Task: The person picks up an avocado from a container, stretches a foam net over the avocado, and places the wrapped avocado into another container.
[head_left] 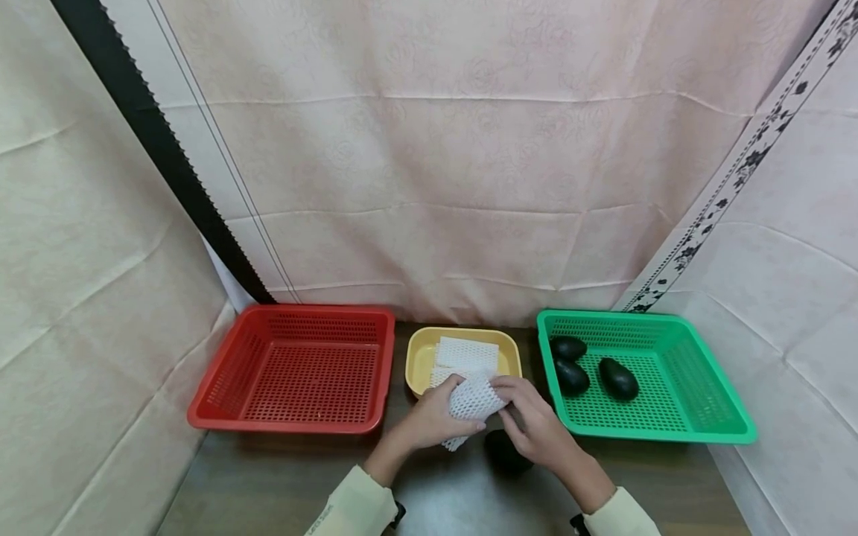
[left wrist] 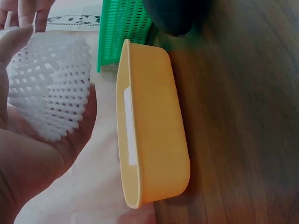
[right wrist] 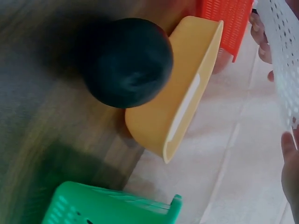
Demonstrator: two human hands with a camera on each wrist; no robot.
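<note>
- Black fruit rests on the table near your right hand.
- White foam net: your left hand's fingers curl round it, your right's pinch its end.
- Yellow tray behind holds more foam nets.
- Red basket stands left; green basket, right, holds three dark fruits.

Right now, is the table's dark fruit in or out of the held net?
Out: the fruit lies bare on the table; left hand and right hand hold the foam net.
</note>
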